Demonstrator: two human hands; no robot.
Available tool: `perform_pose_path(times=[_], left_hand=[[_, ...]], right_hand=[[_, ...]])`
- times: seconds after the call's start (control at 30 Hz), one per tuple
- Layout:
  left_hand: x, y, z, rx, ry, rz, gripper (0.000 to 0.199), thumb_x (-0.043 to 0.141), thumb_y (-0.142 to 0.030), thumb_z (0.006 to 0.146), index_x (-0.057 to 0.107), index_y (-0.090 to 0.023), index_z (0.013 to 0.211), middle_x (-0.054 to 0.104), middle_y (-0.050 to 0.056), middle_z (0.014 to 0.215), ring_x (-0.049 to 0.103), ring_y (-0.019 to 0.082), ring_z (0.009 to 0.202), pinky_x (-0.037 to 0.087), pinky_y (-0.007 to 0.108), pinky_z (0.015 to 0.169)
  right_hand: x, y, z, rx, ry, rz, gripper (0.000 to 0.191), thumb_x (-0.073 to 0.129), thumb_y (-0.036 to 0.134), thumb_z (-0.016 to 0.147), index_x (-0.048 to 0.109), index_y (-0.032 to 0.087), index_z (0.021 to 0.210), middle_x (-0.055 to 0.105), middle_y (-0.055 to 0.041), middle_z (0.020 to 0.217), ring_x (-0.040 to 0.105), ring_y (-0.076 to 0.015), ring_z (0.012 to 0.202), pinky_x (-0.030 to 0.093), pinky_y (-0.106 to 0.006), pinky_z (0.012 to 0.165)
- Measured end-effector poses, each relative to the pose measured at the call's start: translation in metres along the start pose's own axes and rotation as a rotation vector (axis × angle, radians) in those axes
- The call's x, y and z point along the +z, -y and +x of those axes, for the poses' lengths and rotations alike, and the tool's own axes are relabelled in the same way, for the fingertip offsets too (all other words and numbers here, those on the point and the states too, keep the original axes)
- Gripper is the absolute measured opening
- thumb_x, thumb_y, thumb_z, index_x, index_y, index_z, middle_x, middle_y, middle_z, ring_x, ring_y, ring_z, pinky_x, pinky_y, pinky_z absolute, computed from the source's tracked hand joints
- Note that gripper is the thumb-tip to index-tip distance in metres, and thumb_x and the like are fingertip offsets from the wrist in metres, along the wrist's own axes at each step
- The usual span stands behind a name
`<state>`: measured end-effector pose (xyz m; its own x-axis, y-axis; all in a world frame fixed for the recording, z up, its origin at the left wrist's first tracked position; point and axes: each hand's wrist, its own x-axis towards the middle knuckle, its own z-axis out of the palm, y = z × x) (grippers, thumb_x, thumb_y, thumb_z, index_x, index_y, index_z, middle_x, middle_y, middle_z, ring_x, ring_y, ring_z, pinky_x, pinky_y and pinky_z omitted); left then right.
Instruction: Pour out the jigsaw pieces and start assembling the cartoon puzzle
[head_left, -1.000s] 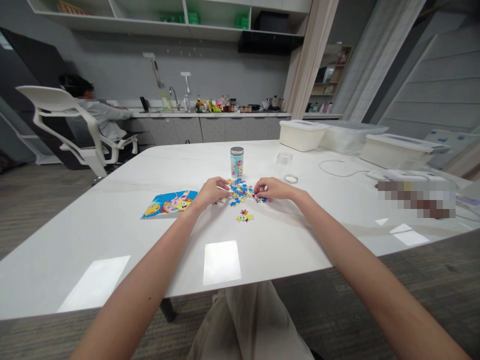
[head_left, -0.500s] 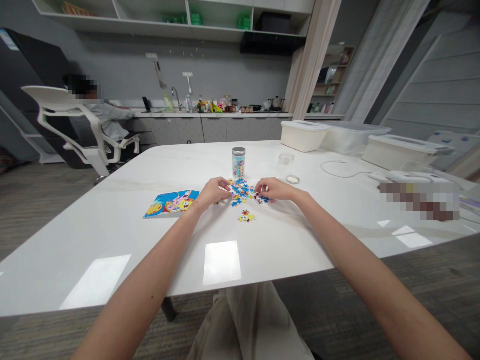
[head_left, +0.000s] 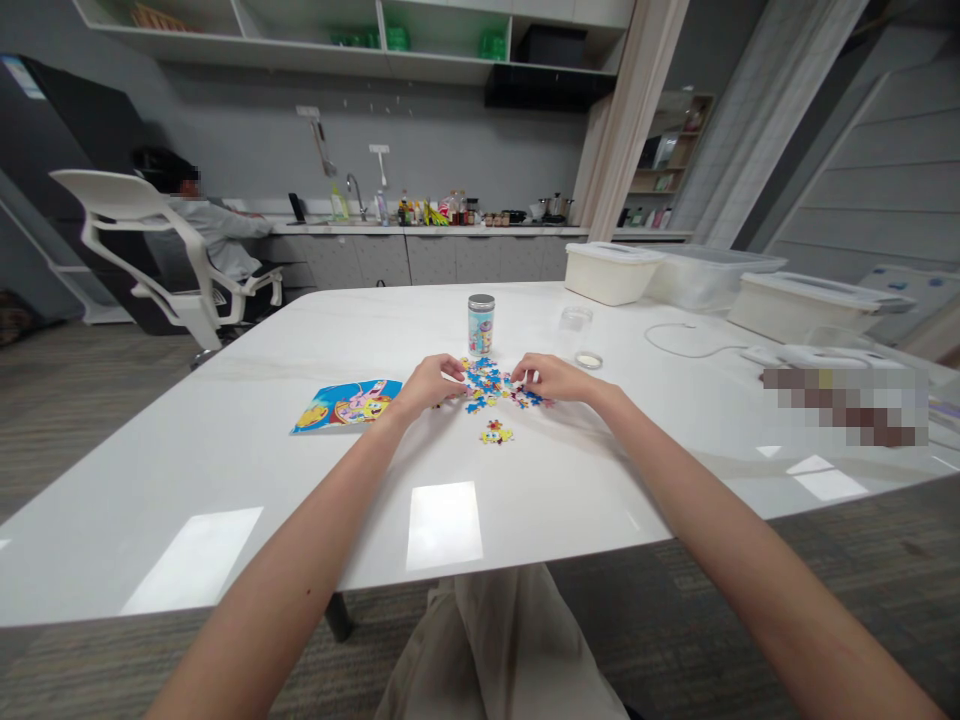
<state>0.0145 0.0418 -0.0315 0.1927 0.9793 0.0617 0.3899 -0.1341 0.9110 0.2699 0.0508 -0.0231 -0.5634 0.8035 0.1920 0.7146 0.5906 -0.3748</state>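
- At far L, beyond the table (head_left: 187, 450): seated person (head_left: 225, 240), grey sleeve, on white chair (head_left: 124, 215); arm extended twd. counter (head_left: 337, 229).
- L side of work area: printed sheet (head_left: 345, 404), flat on table, cartoon fig. on blue; R end next to L wrist in view.
- L hand (head_left: 435, 384): at L edge of pile, palm down, fingers curled, thumb-to-finger gap narrow. Grip on a pc. — cannot tell; fingertips too small in view.
- Center, rear: canister (head_left: 481, 328), upright, silver cap on, cartoon print; just behind pile.
- Center, btwn hands: puzzle pcs. (head_left: 484, 382), loose pile, mostly blue w/ some yellow and pink, on table.
- Center, front: cluster (head_left: 496, 434), yellow w/ red at top, apart from pile, nearer the wearer; joints too small to verify.
- R hand (head_left: 551, 377): at R edge of pile, fingers bent inward, narrow gap, fingertips at pcs. Held pc. — cannot tell.
- R of pile: round lid (head_left: 589, 360), flat, near R hand; clear container (head_left: 577, 319) behind it.
- Far R: lidded bins (head_left: 611, 277) along rear edge; white cable (head_left: 686, 351) in front.
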Motion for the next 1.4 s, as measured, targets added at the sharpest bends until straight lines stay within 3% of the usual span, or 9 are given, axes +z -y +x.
perform_pose_path(times=[0.27,0.5,0.67,0.8,0.9,0.97,1.4], left_hand=[[0.000,-0.001,-0.001,-0.018,0.024,0.013,0.031,0.075,-0.013,0.059,0.060,-0.015,0.085,0.066,0.002,0.090,0.060,0.009,0.055,0.042,0.018,0.044],[0.003,-0.001,0.000,0.028,-0.015,0.133,0.025,0.072,-0.014,0.064,0.062,-0.015,0.086,0.067,0.005,0.099,0.063,0.010,0.059,0.044,0.019,0.047],[-0.001,-0.004,-0.001,0.100,-0.102,0.382,0.018,0.060,-0.009,0.073,0.063,-0.016,0.090,0.067,0.005,0.094,0.067,0.016,0.079,0.053,0.026,0.071],[-0.007,-0.008,-0.009,0.138,-0.215,0.631,0.032,0.048,0.002,0.073,0.064,-0.016,0.094,0.061,0.013,0.110,0.058,0.026,0.109,0.046,0.037,0.093],[-0.012,-0.010,-0.016,0.154,-0.231,1.066,0.037,0.042,0.002,0.078,0.063,-0.014,0.103,0.060,0.018,0.113,0.054,0.031,0.114,0.045,0.040,0.090],[-0.015,-0.012,-0.018,0.143,-0.199,1.231,0.036,0.040,-0.001,0.081,0.062,-0.013,0.106,0.061,0.020,0.111,0.055,0.032,0.110,0.046,0.040,0.085],[-0.012,-0.016,-0.018,0.134,-0.119,1.276,0.031,0.043,-0.015,0.086,0.062,-0.013,0.110,0.064,0.018,0.109,0.058,0.030,0.106,0.044,0.037,0.083]], right_hand=[[-0.001,-0.002,-0.001,-0.013,-0.045,0.024,0.042,0.055,-0.008,0.064,0.073,0.016,0.093,0.063,-0.0065,0.097,0.064,-0.0145,0.082,0.051,-0.021,0.070],[0.001,-0.002,0.003,0.040,-0.154,0.130,0.031,0.057,-0.003,0.068,0.071,0.017,0.088,0.065,-0.0047,0.095,0.064,-0.0124,0.077,0.051,-0.022,0.071],[-0.001,0.002,0.007,0.229,-0.290,0.319,0.019,0.063,0.004,0.069,0.069,0.015,0.082,0.066,-0.0037,0.088,0.063,-0.0131,0.076,0.051,-0.026,0.074],[-0.003,0.006,0.005,0.395,-0.304,0.591,0.025,0.064,0.000,0.064,0.067,0.014,0.084,0.062,-0.0025,0.080,0.063,-0.0137,0.073,0.053,-0.025,0.066],[-0.003,0.006,0.003,0.445,-0.282,0.733,0.027,0.066,-0.001,0.060,0.066,0.014,0.083,0.061,-0.0031,0.082,0.063,-0.0137,0.071,0.055,-0.025,0.063],[-0.002,0.005,0.002,0.443,-0.274,0.753,0.030,0.069,-0.001,0.058,0.066,0.014,0.083,0.062,-0.0033,0.082,0.063,-0.0137,0.072,0.055,-0.026,0.065],[-0.003,0.001,0.000,0.496,-0.272,0.819,0.023,0.069,-0.002,0.065,0.065,0.014,0.081,0.069,-0.0063,0.091,0.067,-0.0123,0.073,0.057,-0.025,0.074]])
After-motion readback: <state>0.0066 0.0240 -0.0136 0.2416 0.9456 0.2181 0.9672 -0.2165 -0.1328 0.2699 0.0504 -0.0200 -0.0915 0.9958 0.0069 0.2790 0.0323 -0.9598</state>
